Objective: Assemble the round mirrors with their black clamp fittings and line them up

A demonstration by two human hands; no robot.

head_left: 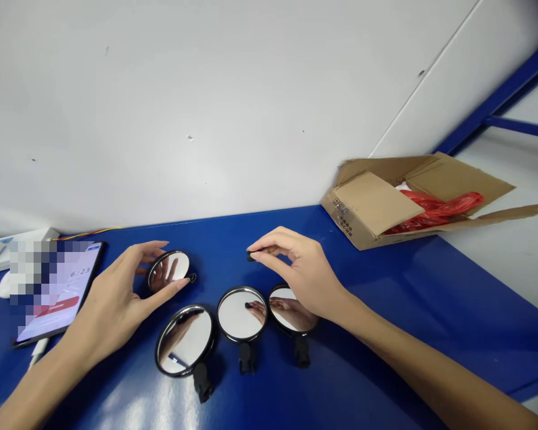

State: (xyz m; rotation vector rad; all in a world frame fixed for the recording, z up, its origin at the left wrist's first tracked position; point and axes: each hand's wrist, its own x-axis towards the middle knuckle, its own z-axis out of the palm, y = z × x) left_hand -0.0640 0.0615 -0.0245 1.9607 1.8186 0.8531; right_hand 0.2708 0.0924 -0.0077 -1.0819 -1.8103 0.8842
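Note:
My left hand [125, 292] grips a small round mirror [173, 267] by its black rim, with the thumb near a short black mount at its lower right. Pinched between the thumb and fingertips of my right hand [296, 263] is a small black piece [250, 255], mostly covered. Below the hands lie three round mirrors with black stems: a left mirror [185, 341], a middle mirror [242, 313] and a right mirror [291, 313]. My right hand hangs over the right one and hides part of its top edge.
On the blue table [363, 370], an open cardboard box [372, 203] with a red plastic bag [443, 209] stands at the back right. A lit phone or tablet [72, 286] with a white cable lies at the left. Behind rises a pale wall [233, 107].

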